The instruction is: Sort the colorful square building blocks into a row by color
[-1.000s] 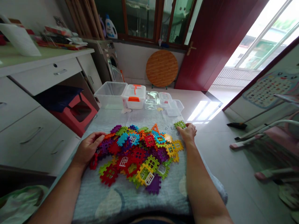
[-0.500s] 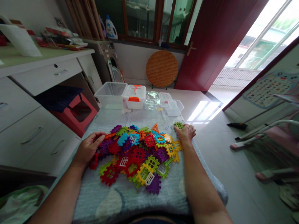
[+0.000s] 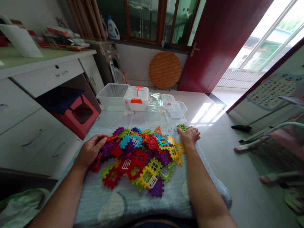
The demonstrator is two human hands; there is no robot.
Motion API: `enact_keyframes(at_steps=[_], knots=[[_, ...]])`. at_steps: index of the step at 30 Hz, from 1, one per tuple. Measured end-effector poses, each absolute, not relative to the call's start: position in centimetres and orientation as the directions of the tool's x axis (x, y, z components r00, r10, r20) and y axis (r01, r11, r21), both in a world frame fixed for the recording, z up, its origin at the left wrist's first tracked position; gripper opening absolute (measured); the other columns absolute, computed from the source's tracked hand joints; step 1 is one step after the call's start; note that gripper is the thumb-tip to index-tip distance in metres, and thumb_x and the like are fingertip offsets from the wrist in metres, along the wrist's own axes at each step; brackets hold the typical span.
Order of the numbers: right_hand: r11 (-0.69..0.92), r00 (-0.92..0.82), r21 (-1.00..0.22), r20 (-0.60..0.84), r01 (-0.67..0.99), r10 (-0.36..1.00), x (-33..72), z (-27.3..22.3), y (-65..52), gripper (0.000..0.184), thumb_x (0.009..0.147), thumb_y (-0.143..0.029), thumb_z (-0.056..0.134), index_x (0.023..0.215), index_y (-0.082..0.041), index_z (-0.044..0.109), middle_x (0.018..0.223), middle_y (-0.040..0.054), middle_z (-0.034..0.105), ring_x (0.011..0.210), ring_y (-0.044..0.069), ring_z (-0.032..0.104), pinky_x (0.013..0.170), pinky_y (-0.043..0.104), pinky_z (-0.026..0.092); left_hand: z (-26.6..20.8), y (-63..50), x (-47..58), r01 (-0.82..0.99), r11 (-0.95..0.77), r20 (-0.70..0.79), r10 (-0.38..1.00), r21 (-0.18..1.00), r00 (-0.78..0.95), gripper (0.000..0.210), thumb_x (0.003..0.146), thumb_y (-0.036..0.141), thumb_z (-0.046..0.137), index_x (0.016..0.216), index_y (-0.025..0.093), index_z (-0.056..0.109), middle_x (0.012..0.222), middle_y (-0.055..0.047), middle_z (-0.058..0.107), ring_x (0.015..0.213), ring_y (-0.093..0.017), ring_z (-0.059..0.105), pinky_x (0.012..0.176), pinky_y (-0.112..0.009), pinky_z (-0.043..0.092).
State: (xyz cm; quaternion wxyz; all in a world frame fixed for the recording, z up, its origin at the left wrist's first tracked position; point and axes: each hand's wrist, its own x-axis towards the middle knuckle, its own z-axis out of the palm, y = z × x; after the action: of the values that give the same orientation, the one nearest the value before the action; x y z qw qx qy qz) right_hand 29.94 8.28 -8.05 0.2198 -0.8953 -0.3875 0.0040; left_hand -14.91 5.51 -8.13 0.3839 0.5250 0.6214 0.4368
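Note:
A heap of colourful plastic interlocking building blocks [image 3: 142, 156], many with window-like grids, covers the middle of the cloth-covered table. My left hand [image 3: 91, 151] rests against the heap's left side, fingers stretched out and thumb slightly apart. Its fingertips touch an orange block [image 3: 112, 138], and a red block [image 3: 96, 165] lies just below the palm. At the heap's far right corner, my right hand [image 3: 190, 135] has its thumb and fingers around the near edge of a green grid block [image 3: 182, 127]. Yellow blocks [image 3: 175, 153] lie to the left of my right wrist.
Along the table's far edge stand an open clear bin [image 3: 112, 95], a lidded box with orange clips [image 3: 137, 99] and smaller clear containers [image 3: 177, 110]. A red stool [image 3: 78, 117] and white drawers [image 3: 40, 136] are on the left; a pink chair [image 3: 282, 136] is on the right.
My right hand and the green block have shifted very slightly to the right. The left hand and the heap look unchanged.

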Motion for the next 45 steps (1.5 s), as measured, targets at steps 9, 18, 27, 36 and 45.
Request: enact_keyframes(at_steps=[9, 18, 27, 36, 45], knots=[[-0.579, 0.684, -0.399, 0.2, 0.711, 0.702, 29.9, -8.1, 8.4, 0.06, 0.07, -0.056, 0.068, 0.109, -0.01, 0.066, 0.118, 0.026, 0.057, 0.115, 0.043, 0.048, 0.095, 0.056, 0.039, -8.3, 5.4, -15.1, 0.307, 0.063, -0.02, 0.99, 0.949, -0.142, 0.054, 0.071, 0.065, 0.069, 0.101, 0.021, 0.068, 0.097, -0.003, 0.072, 0.088, -0.024, 0.066, 0.076, -0.031, 0.055], [-0.575, 0.676, -0.393, 0.194, 0.718, 0.711, 29.8, -8.1, 8.5, 0.059, 0.07, -0.055, 0.069, 0.112, -0.013, 0.065, 0.119, 0.023, 0.057, 0.116, 0.041, 0.048, 0.095, 0.055, 0.039, -8.4, 5.5, -15.1, 0.317, 0.057, -0.011, 0.989, 0.947, -0.145, 0.052, 0.072, 0.063, 0.069, 0.102, 0.02, 0.068, 0.098, -0.004, 0.071, 0.09, -0.025, 0.066, 0.078, -0.032, 0.054], [0.016, 0.165, -0.752, 0.165, 0.659, 0.972, 25.9, -5.0, 8.0, 0.032, 0.083, -0.04, 0.057, 0.102, -0.017, 0.068, 0.098, 0.0093, 0.07, 0.088, 0.022, 0.065, 0.085, 0.037, 0.051, -8.4, 5.2, -14.8, 0.231, 0.058, -0.016, 0.984, 0.971, -0.179, 0.054, 0.074, 0.063, 0.067, 0.105, 0.02, 0.065, 0.089, -0.003, 0.071, 0.084, -0.024, 0.066, 0.072, -0.031, 0.053], [0.245, -0.392, -0.642, -0.096, 0.727, 0.915, 17.8, -2.7, 11.0, 0.044, 0.075, -0.013, 0.056, 0.115, -0.022, 0.071, 0.12, 0.0058, 0.071, 0.11, 0.023, 0.065, 0.095, 0.035, 0.05, -8.4, 5.2, -14.8, 0.211, 0.043, -0.006, 0.984, 0.977, -0.176, 0.051, 0.074, 0.063, 0.068, 0.102, 0.021, 0.068, 0.091, -0.001, 0.072, 0.081, -0.022, 0.065, 0.074, -0.029, 0.052], [0.28, -0.46, -0.624, -0.145, 0.729, 0.876, 17.6, -3.2, 11.5, 0.035, 0.068, -0.012, 0.059, 0.099, -0.02, 0.074, 0.104, 0.0046, 0.073, 0.09, 0.02, 0.066, 0.077, 0.029, 0.051, -8.7, 5.4, -15.1, 0.254, 0.014, 0.025, 0.988, 0.967, -0.151, 0.048, 0.077, 0.059, 0.067, 0.103, 0.019, 0.068, 0.092, -0.003, 0.071, 0.084, -0.021, 0.065, 0.076, -0.028, 0.051]])
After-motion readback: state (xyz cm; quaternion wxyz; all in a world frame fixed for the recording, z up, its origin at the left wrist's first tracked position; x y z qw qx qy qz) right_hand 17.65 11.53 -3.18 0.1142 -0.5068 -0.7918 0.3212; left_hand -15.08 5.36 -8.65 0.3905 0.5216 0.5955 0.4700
